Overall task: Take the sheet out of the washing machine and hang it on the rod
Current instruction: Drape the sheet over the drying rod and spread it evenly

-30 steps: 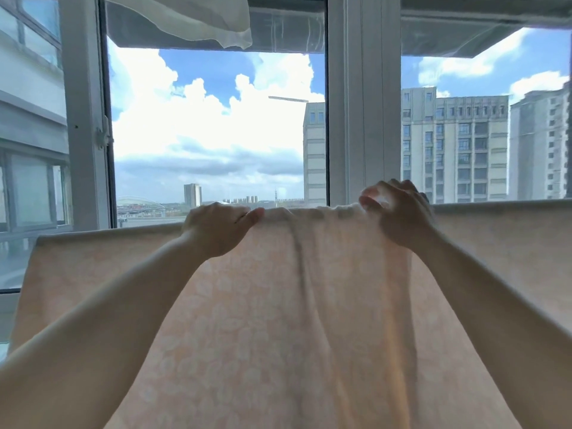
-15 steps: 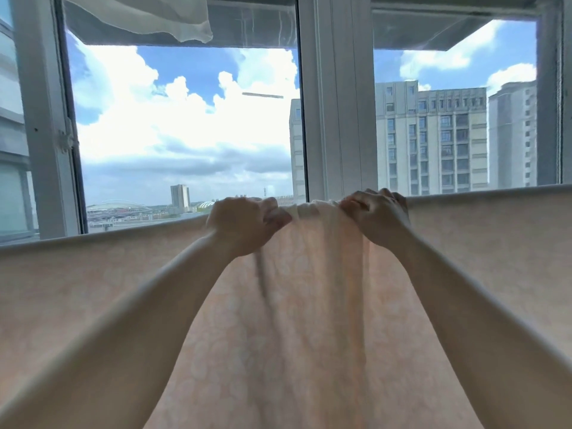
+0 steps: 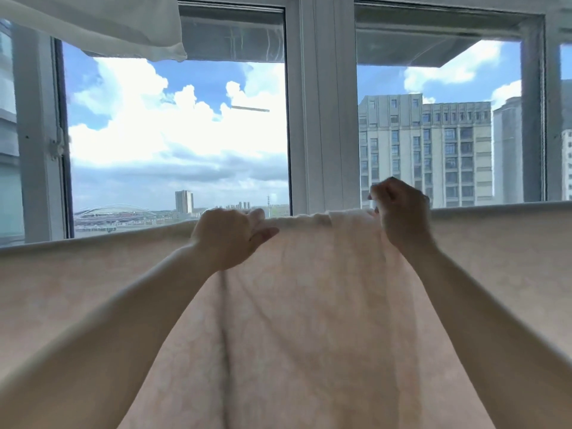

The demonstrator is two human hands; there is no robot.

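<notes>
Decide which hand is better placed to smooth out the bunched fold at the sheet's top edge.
Right, probably. The right hand grips the sheet right beside the bunched fold; the left hand holds flatter fabric farther away.

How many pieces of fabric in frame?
2. The peach sheet spans the lower frame, draped over a line, both hands at its top edge. A white cloth hangs top left. More may hang out of view.

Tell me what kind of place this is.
Most likely a high-floor apartment's enclosed balcony used for drying laundry. Large framed windows look out on tower blocks and a distant skyline, and a pale patterned sheet hangs draped below them, with white fabric overhead.
</notes>
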